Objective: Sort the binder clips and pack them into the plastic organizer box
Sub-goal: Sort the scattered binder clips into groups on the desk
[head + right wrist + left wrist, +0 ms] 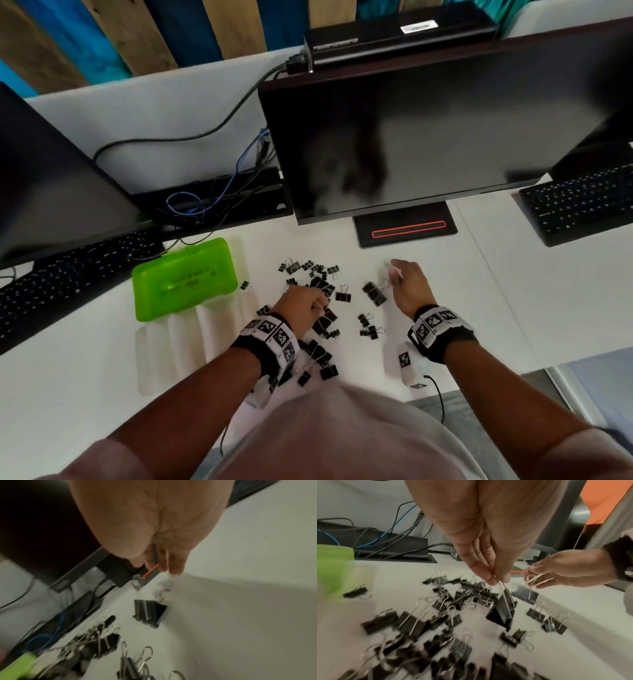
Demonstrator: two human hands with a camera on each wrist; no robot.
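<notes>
Several black binder clips (317, 274) of differing sizes lie scattered on the white desk (496, 291). My left hand (320, 305) hovers over the pile and pinches the wire handle of a large black clip (503, 609), which hangs tilted just above the others. My right hand (399, 274) is to the right with relaxed, straight fingers, just above another large clip (150, 611) that stands on the desk; no grip shows. The green plastic box (185, 279) lies shut at the left, with a translucent ribbed tray (191, 339) in front of it.
A dark monitor (428, 130) on a stand (407, 226) rises behind the clips. Keyboards sit at far left (68, 274) and far right (582, 205). Cables (212, 195) run behind the green box. A small white tagged device (407, 363) lies near my right wrist.
</notes>
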